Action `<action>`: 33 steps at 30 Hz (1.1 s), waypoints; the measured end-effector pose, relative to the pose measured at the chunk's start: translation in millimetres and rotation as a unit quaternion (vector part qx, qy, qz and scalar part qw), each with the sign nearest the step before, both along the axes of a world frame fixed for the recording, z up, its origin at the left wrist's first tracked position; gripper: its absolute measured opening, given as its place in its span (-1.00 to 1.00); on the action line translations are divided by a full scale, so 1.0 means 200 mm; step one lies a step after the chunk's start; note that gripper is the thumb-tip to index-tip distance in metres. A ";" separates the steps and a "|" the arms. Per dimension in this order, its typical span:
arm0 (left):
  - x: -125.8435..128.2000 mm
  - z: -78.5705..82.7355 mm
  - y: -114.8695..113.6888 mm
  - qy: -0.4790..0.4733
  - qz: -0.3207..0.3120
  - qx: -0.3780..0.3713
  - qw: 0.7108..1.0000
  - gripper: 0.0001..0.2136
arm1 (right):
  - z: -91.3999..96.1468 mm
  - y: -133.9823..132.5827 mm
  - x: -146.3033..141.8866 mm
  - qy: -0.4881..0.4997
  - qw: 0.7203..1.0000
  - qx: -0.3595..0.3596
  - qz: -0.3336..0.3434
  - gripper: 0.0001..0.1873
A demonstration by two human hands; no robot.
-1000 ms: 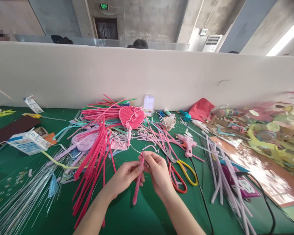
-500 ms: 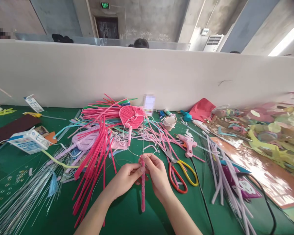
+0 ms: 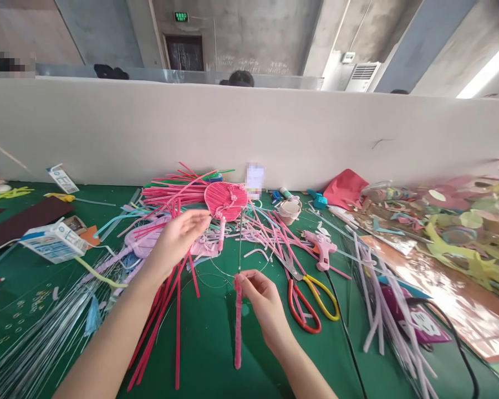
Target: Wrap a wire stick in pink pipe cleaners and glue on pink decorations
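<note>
Green table (image 3: 210, 360) spreads under both arms, and the right hand (image 3: 253, 293) is clamped, thumb against fingers, on the upper end of one pink stick (image 3: 238, 332), which hangs just to that hand's left. The stick's long axis runs near to far, its wrapped, blunt end pointing back toward the person and one thin bare wire (image 3: 240, 244) running on from the grip, away toward the partition. The left hand (image 3: 183, 238) is raised ahead and to the left of the right one, its fingers stretched out side by side; whether the fingertips pinch anything I cannot tell. Below the left hand hang many red strips (image 3: 177, 332), too tangled to count. Just right of the right hand lies one pair of scissors (image 3: 294, 271), with one red and one yellow handle; beyond it sit one pink glue gun (image 3: 324, 257) and, farther off, one paper cup (image 3: 290, 210). Two fans are in sight: a lilac one (image 3: 139, 241) left of the left hand, a pink one (image 3: 233, 208) just past its fingertips. Behind everything stands a pale partition (image 3: 233, 127), then a concrete room with one door (image 3: 186, 54) and one green exit sign (image 3: 181, 16).
</note>
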State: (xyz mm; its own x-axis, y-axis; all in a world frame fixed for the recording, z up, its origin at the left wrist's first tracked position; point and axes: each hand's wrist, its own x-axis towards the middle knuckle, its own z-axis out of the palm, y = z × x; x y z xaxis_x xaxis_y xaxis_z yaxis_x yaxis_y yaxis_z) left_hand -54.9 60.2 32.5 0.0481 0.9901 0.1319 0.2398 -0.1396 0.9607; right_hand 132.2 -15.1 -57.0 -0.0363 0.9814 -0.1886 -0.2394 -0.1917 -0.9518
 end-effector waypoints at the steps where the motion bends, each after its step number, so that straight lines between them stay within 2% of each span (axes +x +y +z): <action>1: 0.02 0.03 0.06 0.018 -0.014 0.021 1.000 -0.54 | 0.00 0.00 0.00 -0.004 1.000 0.003 0.002 -0.62; 5: 0.12 0.06 0.26 0.060 -0.090 0.015 0.994 -0.61 | -0.02 -0.01 -0.02 -0.006 1.000 0.014 0.010 -0.62; 9: 0.15 0.02 0.33 0.065 -0.111 -0.024 0.991 -0.72 | -0.03 -0.01 -0.04 -0.009 0.999 0.008 0.037 -0.58; 13: 0.12 -0.05 0.32 0.053 -0.094 -0.059 0.992 -0.74 | -0.02 -0.02 -0.03 0.000 0.998 -0.019 0.063 -0.55; 18: 0.10 -0.11 0.31 0.031 -0.069 -0.101 0.992 -0.67 | -0.01 -0.02 -0.03 0.037 0.997 -0.064 0.028 -0.51; 25: 0.10 -0.16 0.28 0.026 -0.107 -0.141 0.984 -0.67 | -0.05 -0.01 -0.01 0.052 0.997 -0.062 0.011 -0.47; 27: 0.10 -0.17 0.28 0.027 -0.121 -0.148 0.981 -0.67 | -0.06 0.00 -0.01 0.037 0.998 -0.050 -0.015 -0.42; 30: 0.09 -0.19 0.28 0.034 -0.138 -0.160 0.977 -0.68 | -0.06 0.00 0.01 -0.042 0.995 0.003 -0.090 -0.36; 33: 0.07 -0.21 0.28 0.047 -0.151 -0.172 0.972 -0.65 | -0.03 0.00 0.03 -0.145 0.975 0.075 -0.152 -0.37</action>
State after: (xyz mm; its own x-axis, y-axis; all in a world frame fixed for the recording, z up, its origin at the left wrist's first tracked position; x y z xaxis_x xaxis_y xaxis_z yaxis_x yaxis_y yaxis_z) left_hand -41.9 116.1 -9.3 0.3402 0.9133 -0.2239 0.3262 0.1087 0.9390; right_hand 137.5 -15.0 -63.9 0.2947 0.9556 -0.0017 0.0204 -0.0080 -0.9998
